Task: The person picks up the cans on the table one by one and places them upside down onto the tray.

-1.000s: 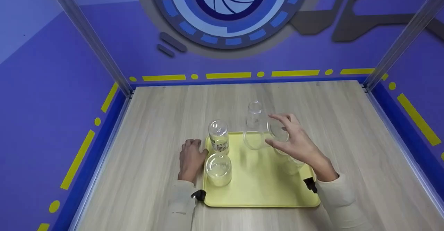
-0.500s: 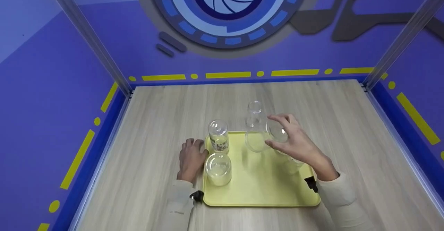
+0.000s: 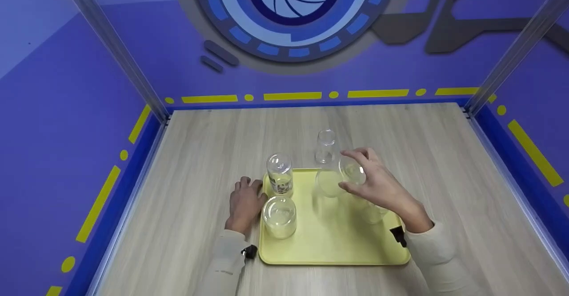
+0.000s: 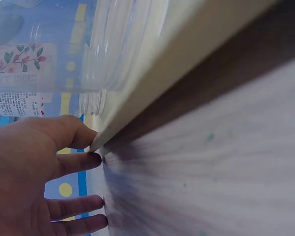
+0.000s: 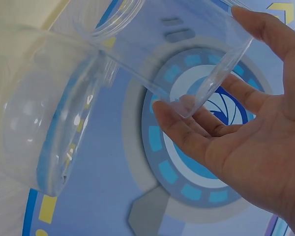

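Note:
My right hand (image 3: 378, 182) holds a clear jar (image 5: 187, 54) by its base end, thumb on one side and fingers on the other. The jar is tilted over the far part of a yellow tray (image 3: 329, 247), its mouth toward the left. My left hand (image 3: 244, 202) lies at the tray's left edge. In the left wrist view its thumb and index finger (image 4: 78, 161) pinch the tray rim, while the other fingertips rest on the table. Near it, a labelled clear jar (image 3: 280, 174) and a wider clear jar (image 3: 280, 218) stand upside down on the tray.
Another clear jar (image 3: 375, 214) stands on the tray's right side, partly behind my right hand. A slim clear jar (image 3: 326, 147) stands on the wooden table (image 3: 213, 145) behind the tray. Blue-purple panels (image 3: 249, 80) enclose the back and sides.
The jar in my right hand has turned a little, its mouth end shifting slightly right and nearer to me. My left hand stays at the tray edge.

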`<state>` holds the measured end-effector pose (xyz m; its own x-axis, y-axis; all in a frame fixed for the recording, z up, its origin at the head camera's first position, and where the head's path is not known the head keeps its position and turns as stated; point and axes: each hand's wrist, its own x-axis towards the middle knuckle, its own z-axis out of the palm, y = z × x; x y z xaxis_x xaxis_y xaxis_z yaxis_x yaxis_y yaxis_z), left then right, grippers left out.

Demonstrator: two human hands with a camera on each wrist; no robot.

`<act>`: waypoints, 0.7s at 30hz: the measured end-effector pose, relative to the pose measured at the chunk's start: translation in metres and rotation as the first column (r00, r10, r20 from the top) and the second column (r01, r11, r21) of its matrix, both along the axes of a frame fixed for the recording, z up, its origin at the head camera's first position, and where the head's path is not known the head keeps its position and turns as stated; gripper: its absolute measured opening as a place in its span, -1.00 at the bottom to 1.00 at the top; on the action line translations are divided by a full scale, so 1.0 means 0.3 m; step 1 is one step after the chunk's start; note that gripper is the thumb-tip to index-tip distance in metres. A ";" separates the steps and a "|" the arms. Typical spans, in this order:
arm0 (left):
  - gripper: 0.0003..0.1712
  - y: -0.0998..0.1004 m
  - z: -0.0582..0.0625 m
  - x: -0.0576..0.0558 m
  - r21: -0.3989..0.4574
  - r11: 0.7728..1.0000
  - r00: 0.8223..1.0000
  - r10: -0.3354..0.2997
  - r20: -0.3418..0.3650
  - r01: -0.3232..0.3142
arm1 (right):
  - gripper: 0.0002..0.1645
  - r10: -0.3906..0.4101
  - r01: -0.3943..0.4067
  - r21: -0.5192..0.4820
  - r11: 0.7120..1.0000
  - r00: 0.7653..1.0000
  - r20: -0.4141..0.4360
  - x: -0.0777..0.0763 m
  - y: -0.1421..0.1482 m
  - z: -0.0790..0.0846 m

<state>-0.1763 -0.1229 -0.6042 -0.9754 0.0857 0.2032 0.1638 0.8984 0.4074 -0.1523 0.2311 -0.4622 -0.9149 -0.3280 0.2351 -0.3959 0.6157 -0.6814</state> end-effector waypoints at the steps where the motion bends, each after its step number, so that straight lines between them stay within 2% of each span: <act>1: -0.61 -0.001 0.001 0.000 -0.006 1.000 1.000 -0.005 -0.002 0.005 | -0.08 0.002 -0.002 0.001 1.000 1.000 -0.007 -0.001 0.000 -0.001; 11: -0.56 -0.017 0.003 -0.003 -0.024 0.999 0.999 -0.044 0.031 0.045 | -0.07 0.002 0.000 0.054 0.999 0.999 -0.037 0.003 -0.002 -0.006; 21: -0.57 -0.024 0.000 -0.006 -0.049 0.997 0.998 -0.062 0.029 0.063 | -0.09 0.016 -0.014 0.089 0.996 1.000 -0.016 0.016 0.000 -0.023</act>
